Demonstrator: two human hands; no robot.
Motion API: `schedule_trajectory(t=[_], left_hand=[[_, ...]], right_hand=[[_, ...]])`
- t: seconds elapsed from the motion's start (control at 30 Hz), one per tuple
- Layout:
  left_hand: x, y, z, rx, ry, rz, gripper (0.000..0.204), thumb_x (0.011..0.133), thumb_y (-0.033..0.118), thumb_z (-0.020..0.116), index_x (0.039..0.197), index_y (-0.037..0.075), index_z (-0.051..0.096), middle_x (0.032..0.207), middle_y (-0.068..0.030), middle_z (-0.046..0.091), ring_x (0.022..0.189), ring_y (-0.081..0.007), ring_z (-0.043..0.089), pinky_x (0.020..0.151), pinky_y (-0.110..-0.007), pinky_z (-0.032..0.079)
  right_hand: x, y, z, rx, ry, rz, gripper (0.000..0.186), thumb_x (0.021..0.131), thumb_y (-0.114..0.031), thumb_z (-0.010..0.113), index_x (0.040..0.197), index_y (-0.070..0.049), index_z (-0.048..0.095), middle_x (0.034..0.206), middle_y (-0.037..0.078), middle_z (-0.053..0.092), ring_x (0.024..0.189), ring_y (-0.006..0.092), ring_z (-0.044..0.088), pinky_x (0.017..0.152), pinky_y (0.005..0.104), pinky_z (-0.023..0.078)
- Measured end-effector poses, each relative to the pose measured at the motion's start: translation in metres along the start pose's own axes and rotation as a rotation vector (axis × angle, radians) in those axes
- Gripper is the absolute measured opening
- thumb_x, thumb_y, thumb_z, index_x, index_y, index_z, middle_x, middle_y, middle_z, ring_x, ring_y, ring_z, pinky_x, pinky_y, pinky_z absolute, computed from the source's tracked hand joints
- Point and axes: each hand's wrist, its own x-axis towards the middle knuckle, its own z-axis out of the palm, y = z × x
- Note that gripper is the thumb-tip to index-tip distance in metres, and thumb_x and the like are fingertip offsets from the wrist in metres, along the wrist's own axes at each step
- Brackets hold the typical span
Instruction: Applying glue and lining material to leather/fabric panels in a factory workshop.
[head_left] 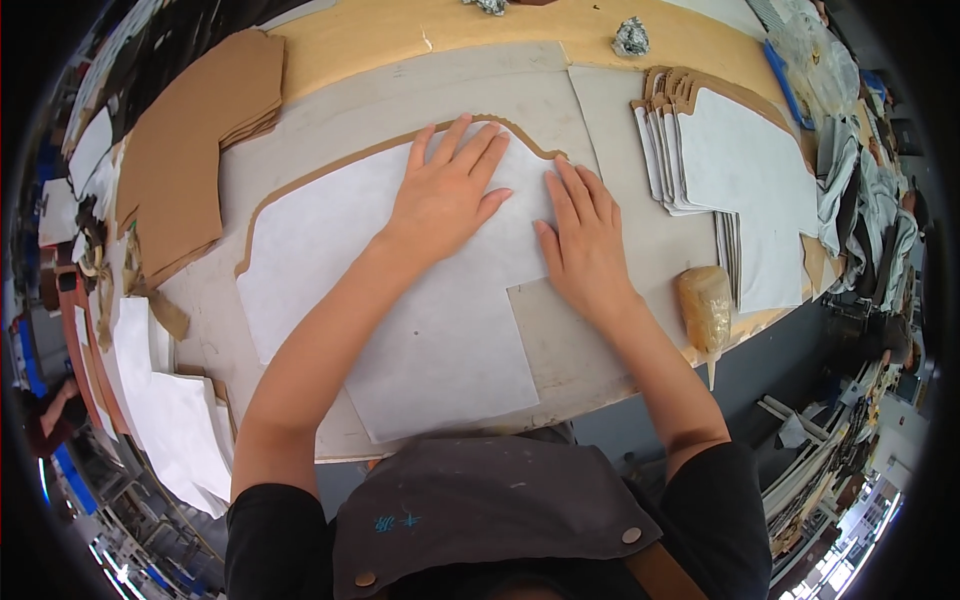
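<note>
A large white cut sheet [380, 320] lies on a grey board [500, 80], with a brown layer [320, 157] showing along its curved upper edge. My left hand [450, 190] lies flat near the top of the sheet, fingers apart, its fingertips at the brown edge. My right hand [585, 240] rests to its right with fingers outstretched, the tips at the dip in that edge, holding nothing. A bottle of amber material [700, 305] with a narrow nozzle is beside my right forearm.
Brown pieces [200, 120] are stacked at upper left, white ones [170, 410] at lower left, brown-edged white ones [750, 190] at right. Crumpled foil [630, 37] sits at the back, a plastic bag [810, 55] at upper right. Another person's arm [50, 410] shows at far left.
</note>
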Motion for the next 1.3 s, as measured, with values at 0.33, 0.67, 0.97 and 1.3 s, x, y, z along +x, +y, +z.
schedule_trajectory(t=[0.33,0.67,0.97,1.3], left_hand=[[0.012,0.006,0.001,-0.006,0.027,0.020,0.044,0.090,0.028,0.056,0.129,0.010,0.050,0.141,-0.0037,0.041,0.132,-0.0290,0.031,0.107,-0.049,0.023],[0.014,0.006,0.006,0.009,0.059,0.050,0.036,0.088,0.024,0.059,0.121,0.010,0.058,0.132,-0.0028,0.050,0.128,-0.0290,0.037,0.106,-0.049,0.025],[0.009,0.003,0.003,-0.004,0.094,0.027,0.037,0.087,0.022,0.060,0.121,0.009,0.057,0.131,-0.0041,0.051,0.126,-0.0297,0.038,0.103,-0.048,0.027],[0.005,-0.004,0.004,-0.012,0.054,-0.019,0.039,0.089,0.019,0.056,0.126,0.009,0.052,0.135,-0.0024,0.048,0.129,-0.0305,0.034,0.104,-0.049,0.024]], right_hand=[[0.009,-0.003,-0.001,-0.037,0.035,-0.013,0.046,0.087,-0.019,0.055,0.128,0.000,0.047,0.140,0.012,0.040,0.131,0.0328,0.032,0.107,0.0500,0.022],[0.005,0.005,-0.014,0.039,0.027,0.000,0.041,0.087,-0.014,0.054,0.126,-0.001,0.050,0.137,0.011,0.045,0.131,0.0320,0.033,0.107,0.0487,0.023],[0.009,0.005,-0.010,0.055,0.016,-0.037,0.041,0.086,-0.012,0.055,0.126,-0.002,0.049,0.139,0.012,0.041,0.131,0.0320,0.033,0.106,0.0477,0.025],[0.040,0.000,0.012,0.033,0.028,-0.096,0.043,0.087,-0.013,0.054,0.128,-0.002,0.048,0.137,0.011,0.043,0.131,0.0312,0.034,0.107,0.0463,0.025]])
